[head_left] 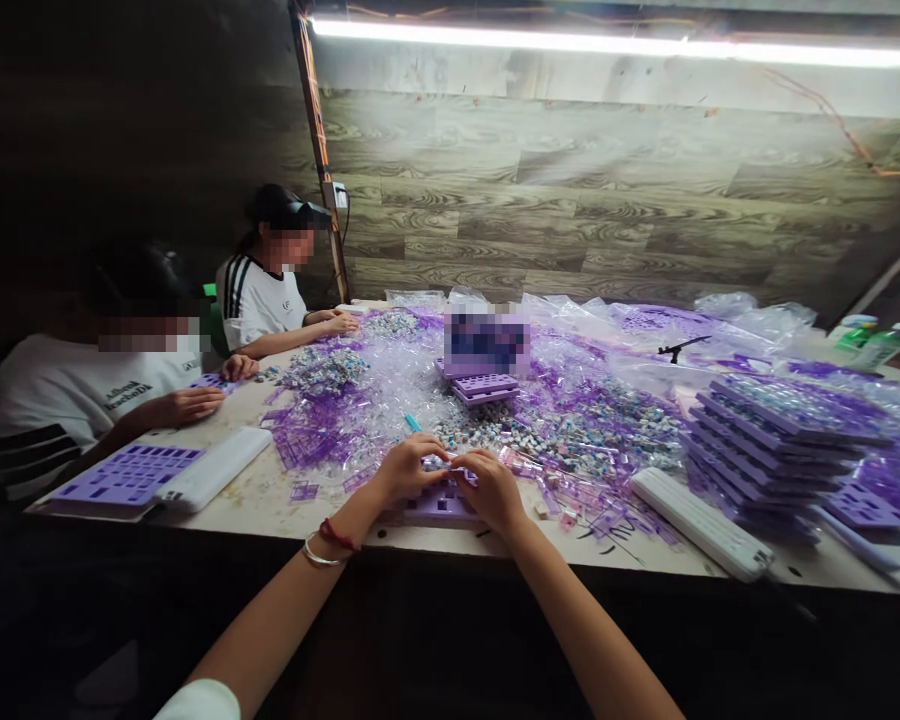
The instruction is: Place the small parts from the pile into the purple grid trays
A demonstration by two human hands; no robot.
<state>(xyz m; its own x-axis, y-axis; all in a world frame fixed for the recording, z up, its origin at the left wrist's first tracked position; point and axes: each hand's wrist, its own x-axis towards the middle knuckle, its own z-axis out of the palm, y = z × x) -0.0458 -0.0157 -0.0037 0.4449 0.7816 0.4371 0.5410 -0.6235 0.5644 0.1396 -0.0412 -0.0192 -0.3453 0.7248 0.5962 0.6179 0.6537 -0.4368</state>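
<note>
My left hand (411, 466) and my right hand (490, 486) meet over a purple plate with square cut-outs (441, 508) near the table's front edge. The thumb and fingers of each are curled into a pinch, tips almost touching. Whatever small piece lies between the fingertips is too small to make out. Part of the plate is hidden under my hands. Just beyond it lies a heap of small white and blue parts (487, 428), and a turquoise stick (413, 423) rests past my left hand. Loose clear purple plastic pieces (562, 490) are scattered right of my right hand.
Purple plates (772, 455) are stacked at the right, behind a long white bar (701, 522). Another white bar (216, 470) and a purple plate (131, 474) lie left. Two co-workers (266, 300) sit along the left side. Bottles (877, 346) stand far right.
</note>
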